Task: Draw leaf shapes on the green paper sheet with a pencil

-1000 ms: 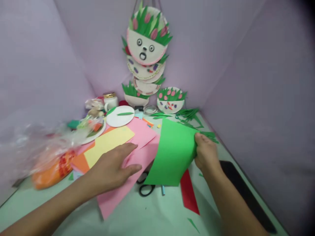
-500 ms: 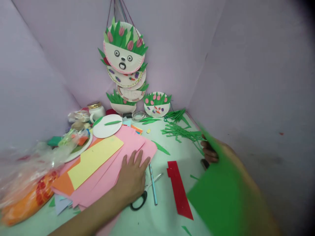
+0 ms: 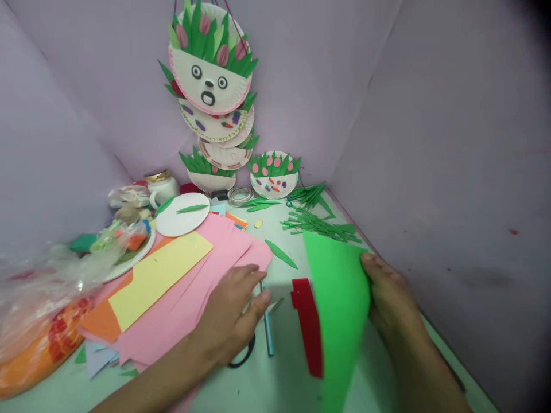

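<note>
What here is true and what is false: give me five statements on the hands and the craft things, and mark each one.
1. The right hand grips the green sheet. True.
2. The yellow paper lies beneath the pink sheets. False: it lies on top.
3. The white mug has a gold-coloured lid. True.
4. The red strip lies left of the thin blue stick. False: it lies right of it.
5. Green leaf shapes lie on the white disc. True.

Perhaps a home craft corner: coloured paper, scissors, plate crafts.
</note>
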Action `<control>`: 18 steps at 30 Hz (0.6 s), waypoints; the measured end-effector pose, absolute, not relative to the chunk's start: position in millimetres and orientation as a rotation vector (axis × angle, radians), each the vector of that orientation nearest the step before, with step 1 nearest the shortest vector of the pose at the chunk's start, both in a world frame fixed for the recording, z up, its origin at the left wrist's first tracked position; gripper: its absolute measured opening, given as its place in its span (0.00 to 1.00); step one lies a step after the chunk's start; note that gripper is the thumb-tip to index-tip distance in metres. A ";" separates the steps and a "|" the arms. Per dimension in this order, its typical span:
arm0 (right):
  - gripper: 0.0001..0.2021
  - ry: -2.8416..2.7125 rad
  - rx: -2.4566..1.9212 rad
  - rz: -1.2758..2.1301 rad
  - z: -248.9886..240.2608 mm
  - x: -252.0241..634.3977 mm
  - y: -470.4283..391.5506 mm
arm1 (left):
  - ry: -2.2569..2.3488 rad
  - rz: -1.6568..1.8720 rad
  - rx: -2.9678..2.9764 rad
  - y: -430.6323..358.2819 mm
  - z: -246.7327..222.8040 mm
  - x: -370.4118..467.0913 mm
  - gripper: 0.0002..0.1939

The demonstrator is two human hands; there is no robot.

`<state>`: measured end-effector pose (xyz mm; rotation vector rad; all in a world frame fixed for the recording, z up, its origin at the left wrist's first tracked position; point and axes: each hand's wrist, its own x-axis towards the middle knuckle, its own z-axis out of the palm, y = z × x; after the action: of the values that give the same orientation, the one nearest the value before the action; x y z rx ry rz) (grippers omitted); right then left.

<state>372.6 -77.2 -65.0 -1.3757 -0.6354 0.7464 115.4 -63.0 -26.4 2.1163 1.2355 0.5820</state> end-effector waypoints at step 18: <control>0.13 -1.660 -2.008 0.766 -56.5 276.5 -115.4 | 1.570 1.406 0.698 -52.2 12.2 4.1 0.17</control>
<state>276.5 -115.4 -56.5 -2.0084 -1.6603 0.7659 4.1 -52.2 12.2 0.6980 1.5695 1.4063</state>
